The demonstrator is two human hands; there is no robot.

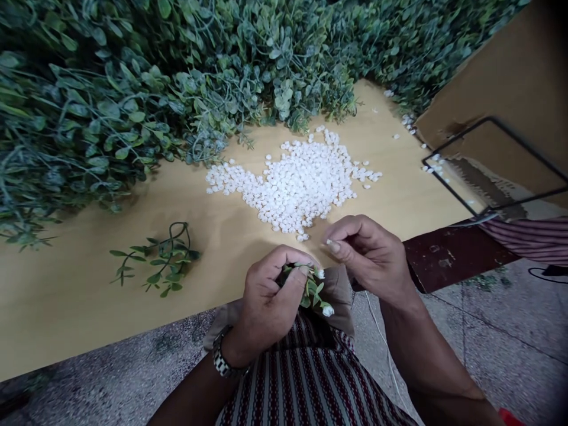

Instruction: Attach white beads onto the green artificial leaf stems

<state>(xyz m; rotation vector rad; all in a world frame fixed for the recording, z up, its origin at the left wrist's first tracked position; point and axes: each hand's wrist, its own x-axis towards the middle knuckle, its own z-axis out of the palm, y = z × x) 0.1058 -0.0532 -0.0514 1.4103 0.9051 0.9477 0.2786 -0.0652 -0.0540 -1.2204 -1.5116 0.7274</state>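
My left hand (268, 299) is closed around a small green artificial sprig (312, 288) with little white buds on its tips, held over my lap. My right hand (368, 251) is close beside it, its fingers pinched on a tiny white bud (329, 242). Both hands hover at the near edge of a pale wooden board (80, 284). A heap of small white buds (297, 183) lies on the board just beyond my hands. A loose green leafy sprig (162, 260) lies on the board to the left.
A big mass of artificial green foliage (133, 77) covers the back and left of the board. A cardboard box (510, 83) and a black wire frame (492, 171) stand at the right. Striped cloth (306, 378) covers my lap; speckled floor lies below.
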